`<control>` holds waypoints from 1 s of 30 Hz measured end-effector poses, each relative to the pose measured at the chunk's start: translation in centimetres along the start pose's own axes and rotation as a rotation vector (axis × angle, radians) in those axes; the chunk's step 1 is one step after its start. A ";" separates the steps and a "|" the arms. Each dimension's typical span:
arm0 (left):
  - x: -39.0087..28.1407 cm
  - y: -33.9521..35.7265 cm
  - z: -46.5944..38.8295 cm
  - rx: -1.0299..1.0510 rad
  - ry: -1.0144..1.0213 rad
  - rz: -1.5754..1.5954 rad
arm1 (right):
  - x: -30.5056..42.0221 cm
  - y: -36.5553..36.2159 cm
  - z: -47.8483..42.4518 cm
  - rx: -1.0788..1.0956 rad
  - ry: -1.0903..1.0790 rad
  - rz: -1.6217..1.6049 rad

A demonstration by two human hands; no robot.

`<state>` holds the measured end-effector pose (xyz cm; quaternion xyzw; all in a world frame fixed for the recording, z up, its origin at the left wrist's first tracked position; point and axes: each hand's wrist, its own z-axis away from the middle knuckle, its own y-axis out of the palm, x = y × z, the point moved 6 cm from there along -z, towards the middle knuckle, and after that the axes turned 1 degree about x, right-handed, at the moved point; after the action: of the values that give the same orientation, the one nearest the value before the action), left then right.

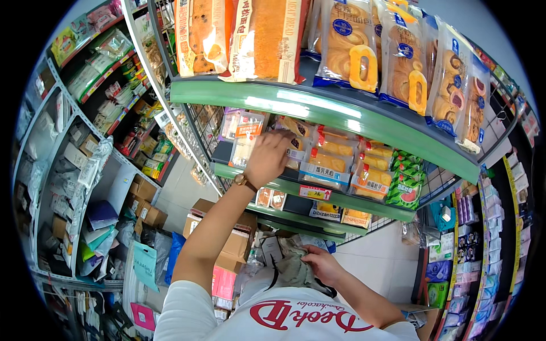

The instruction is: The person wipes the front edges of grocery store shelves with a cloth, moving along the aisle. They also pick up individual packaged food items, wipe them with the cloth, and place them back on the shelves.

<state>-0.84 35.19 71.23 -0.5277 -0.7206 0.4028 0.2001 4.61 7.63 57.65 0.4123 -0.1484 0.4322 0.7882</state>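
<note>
My left hand [271, 154], with a watch [242, 180] on its wrist, reaches into the second shelf of a bread rack. It touches a clear pack of bread with dark filling [296, 130]; its fingertips are partly hidden, so a grip cannot be made out. To its left stands a pack of white sandwich bread with an orange label [248, 136]. On its right are packs of filled yellow bread [326, 164], then green watermelon-print packs [405, 179]. Low in front of my body, my right hand [320, 263] grips a crumpled grey-green cloth [294, 266].
Above, the green-edged top shelf [315, 106] juts out with large bread packs [266, 38]. A price tag [315, 192] marks the second shelf's edge. Cardboard boxes [232, 243] stand on the floor below. Parcel shelves [81, 170] line the left; another goods aisle [465, 264] is on the right.
</note>
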 end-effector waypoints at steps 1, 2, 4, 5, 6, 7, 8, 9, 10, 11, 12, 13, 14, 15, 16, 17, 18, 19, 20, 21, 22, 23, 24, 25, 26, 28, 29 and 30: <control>-0.4 0.5 -0.5 0.021 -0.011 0.010 | 0.1 -0.2 0.2 0.010 -0.005 -0.009; -0.8 1.0 -0.9 0.043 -0.022 0.021 | 0.1 -0.4 0.3 0.019 -0.010 -0.018; -0.7 2.0 -1.5 0.152 -0.087 0.051 | 0.4 -1.0 0.6 0.025 -0.054 -0.040; -0.5 2.5 -1.9 0.211 -0.114 0.023 | 0.0 -1.0 0.4 0.025 -0.090 -0.062; -0.3 3.1 -2.1 0.269 -0.146 0.003 | -0.4 -1.3 0.3 0.038 -0.099 -0.085; -0.1 3.5 -2.4 0.327 -0.178 -0.017 | -0.5 -1.5 0.4 0.021 -0.111 -0.108; 0.1 4.1 -2.9 0.413 -0.206 -0.019 | -0.6 -1.6 0.5 0.004 -0.123 -0.132; 0.2 4.3 -3.4 0.478 -0.206 -0.050 | -0.9 -1.6 0.7 -0.016 -0.129 -0.163; 0.3 4.4 -3.9 0.543 -0.204 -0.081 | -0.7 -1.2 1.0 -0.010 -0.125 -0.179; -0.1 4.6 -4.5 0.610 -0.190 -0.105 | -1.0 -1.3 1.2 -0.005 -0.128 -0.186; -0.1 4.5 -5.0 0.643 -0.226 -0.138 | -1.3 -1.3 1.2 0.006 -0.129 -0.190; 0.4 5.0 -5.2 0.636 -0.215 -0.184 | -1.6 -1.4 1.2 0.017 -0.131 -0.196; 1.4 5.6 -5.4 0.626 -0.204 -0.231 | -2.0 -1.5 1.0 0.032 -0.129 -0.172; 1.6 5.8 -5.6 0.617 -0.185 -0.279 | -2.0 -1.6 1.3 0.041 -0.135 -0.178; 1.7 5.7 -5.8 0.566 -0.146 -0.290 | -1.9 -1.7 1.5 0.050 -0.142 -0.185; 2.0 5.9 -5.9 0.572 -0.155 -0.236 | -1.9 -1.7 1.7 0.059 -0.148 -0.192; 2.6 6.1 -6.2 0.579 -0.164 -0.184 | -1.8 -1.8 1.9 0.049 -0.141 -0.203; 3.1 6.2 -6.2 0.583 -0.173 -0.134 | -1.6 -1.8 2.2 0.042 -0.136 -0.211; 3.6 5.9 -5.9 0.446 -0.138 -0.091 | -1.5 -1.8 2.4 0.036 -0.131 -0.219; 3.6 5.8 -6.0 0.427 -0.169 -0.083 | -1.4 -2.0 2.4 0.024 -0.136 -0.230; 3.5 5.6 -6.0 0.407 -0.202 -0.076 | -1.4 -2.2 2.4 0.013 -0.141 -0.240; 3.6 5.5 -6.0 0.388 -0.237 -0.070 | -1.3 -2.4 2.4 0.003 -0.144 -0.250; 3.5 5.2 -5.9 0.380 -0.242 -0.046 | -1.3 -2.4 2.4 0.010 -0.145 -0.255; 3.5 4.6 -5.9 0.310 -0.267 -0.024 | -1.3 -2.4 2.4 0.017 -0.146 -0.260; 3.3 3.9 -6.0 0.240 -0.292 -0.003 | -1.2 -2.3 2.4 0.025 -0.147 -0.265; 3.4 2.7 -6.2 -0.025 -0.314 0.042 | -0.7 -2.4 2.4 0.006 -0.169 -0.256; 3.6 2.4 -6.2 -0.099 -0.330 0.066 | -0.5 -2.4 2.6 -0.008 -0.179 -0.256; 3.5 1.6 -6.2 -0.170 -0.347 0.091 | -0.2 -2.4 2.8 -0.043 -0.176 -0.272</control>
<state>3.29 40.92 73.17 -0.4972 -0.7513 0.4339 0.0090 6.76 4.63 57.97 0.4479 -0.1689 0.2802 0.8321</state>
